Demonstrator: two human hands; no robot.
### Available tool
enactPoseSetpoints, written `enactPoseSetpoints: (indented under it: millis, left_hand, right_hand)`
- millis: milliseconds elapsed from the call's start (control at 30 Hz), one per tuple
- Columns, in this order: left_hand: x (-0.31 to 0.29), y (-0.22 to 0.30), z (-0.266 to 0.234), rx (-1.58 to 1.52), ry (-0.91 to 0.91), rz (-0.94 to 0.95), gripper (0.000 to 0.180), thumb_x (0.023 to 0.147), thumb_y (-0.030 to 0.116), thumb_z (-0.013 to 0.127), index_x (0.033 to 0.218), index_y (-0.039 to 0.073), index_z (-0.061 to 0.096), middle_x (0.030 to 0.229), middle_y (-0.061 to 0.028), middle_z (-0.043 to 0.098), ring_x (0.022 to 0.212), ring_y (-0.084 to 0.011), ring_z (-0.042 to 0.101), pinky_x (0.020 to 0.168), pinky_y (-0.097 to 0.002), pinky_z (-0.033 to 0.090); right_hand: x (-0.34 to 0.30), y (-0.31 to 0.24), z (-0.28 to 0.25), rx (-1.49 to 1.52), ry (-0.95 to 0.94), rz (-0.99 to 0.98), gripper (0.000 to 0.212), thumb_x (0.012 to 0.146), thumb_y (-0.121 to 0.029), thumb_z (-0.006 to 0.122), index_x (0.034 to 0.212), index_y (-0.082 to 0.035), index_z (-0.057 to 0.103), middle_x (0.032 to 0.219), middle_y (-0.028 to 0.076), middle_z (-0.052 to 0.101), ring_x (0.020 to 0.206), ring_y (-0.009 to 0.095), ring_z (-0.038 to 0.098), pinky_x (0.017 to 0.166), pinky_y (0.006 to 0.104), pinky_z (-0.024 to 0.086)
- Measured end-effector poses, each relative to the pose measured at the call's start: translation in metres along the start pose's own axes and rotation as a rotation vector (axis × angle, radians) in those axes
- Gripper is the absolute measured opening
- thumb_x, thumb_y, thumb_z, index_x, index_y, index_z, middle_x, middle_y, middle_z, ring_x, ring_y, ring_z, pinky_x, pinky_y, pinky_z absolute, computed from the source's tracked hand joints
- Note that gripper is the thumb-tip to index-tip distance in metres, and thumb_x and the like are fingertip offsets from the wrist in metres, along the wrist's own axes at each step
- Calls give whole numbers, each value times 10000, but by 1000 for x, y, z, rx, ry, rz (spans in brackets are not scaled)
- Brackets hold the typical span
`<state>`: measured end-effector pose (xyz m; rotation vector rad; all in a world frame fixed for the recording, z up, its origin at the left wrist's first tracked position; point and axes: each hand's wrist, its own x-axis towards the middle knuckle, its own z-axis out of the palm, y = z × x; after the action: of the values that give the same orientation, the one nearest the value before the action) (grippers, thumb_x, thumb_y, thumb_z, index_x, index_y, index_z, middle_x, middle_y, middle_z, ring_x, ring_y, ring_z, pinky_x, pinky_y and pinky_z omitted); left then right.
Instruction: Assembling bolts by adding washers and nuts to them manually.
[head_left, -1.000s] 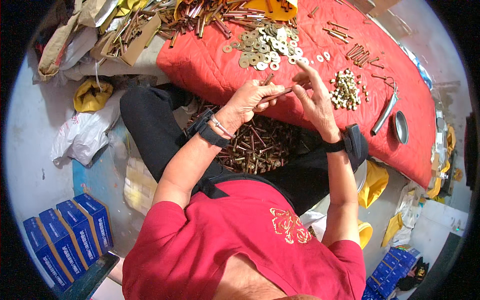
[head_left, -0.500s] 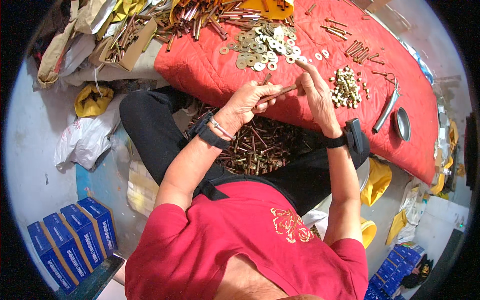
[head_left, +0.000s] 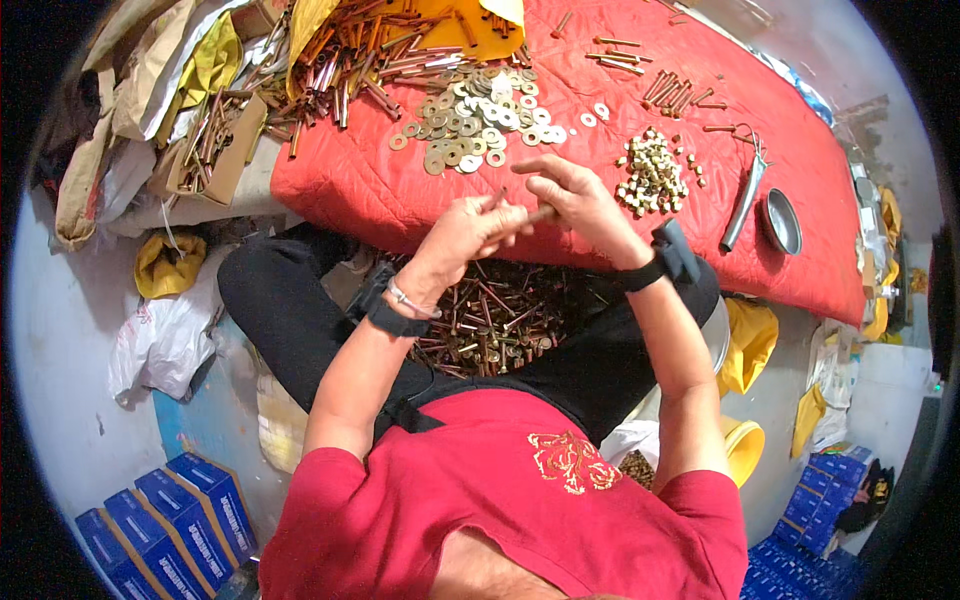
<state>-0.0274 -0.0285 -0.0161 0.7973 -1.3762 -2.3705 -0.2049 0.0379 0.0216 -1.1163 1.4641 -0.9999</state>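
Observation:
My left hand (head_left: 465, 235) is closed on copper-coloured metal tubes above the near edge of the red padded cloth (head_left: 350, 190). One tube (head_left: 543, 213) points right, toward my other hand; the tip of a second piece (head_left: 495, 199) sticks up by the left thumb. My right hand (head_left: 585, 208) meets the first tube, thumb and lower fingers closed at its end, index finger stretched out to the left. Anything small between those fingers is hidden. Just beyond the hands lies a pile of flat round washers (head_left: 470, 125). Brass-coloured nuts (head_left: 650, 172) form a heap to the right.
Many assembled bolts (head_left: 490, 315) lie between my legs. Copper-coloured tubes (head_left: 345, 65) spill from a yellow bag (head_left: 450, 30) at the back. Loose bolts (head_left: 672, 92), a grey-handled tool (head_left: 742, 210) and a dark oval bowl (head_left: 783, 220) rest rightward. Blue boxes (head_left: 180, 520) stand lower left.
My right hand has come down and in, from beside the tube's end to closing on it. My left hand has shifted slightly left and down. The whole view has shifted a little.

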Motion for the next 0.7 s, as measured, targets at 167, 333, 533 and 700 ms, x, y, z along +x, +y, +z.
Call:
enactPoseSetpoints:
  millis: [167,333,533,700]
  left_hand:
    - [-10,32,-6,615,24,396,300,936,280,518,1005,5,614,936,-46,622,889,-123,554,807,-281,431]
    - [-42,101,62,-492,-309,344,283,916,265,524,1020,13,601,991,-62,654,932,-176,618,908,-326,436]
    - [-54,100,102,-827,-855,492,335,907,299,531,1038,-5,580,905,-48,626,844,-156,589,823,-306,432]
    - [-28,96,103,-920,-958,527,381,901,328,537,1054,-21,563,833,-37,603,771,-139,566,753,-290,429]
  right_hand:
    - [36,15,-68,-335,446,-227,264,912,-244,537,1044,-28,612,767,60,618,719,132,569,646,283,470]
    - [106,57,-162,-1060,866,-503,199,829,-144,566,1003,-60,612,1001,162,604,903,321,597,782,422,484]
    - [118,70,-236,-1650,751,-77,233,791,-107,528,1007,-144,607,1068,97,564,1029,316,534,781,423,504]
    - [91,75,-283,-1805,410,-208,338,748,25,488,1067,-76,536,1165,133,515,1060,337,515,864,398,459]
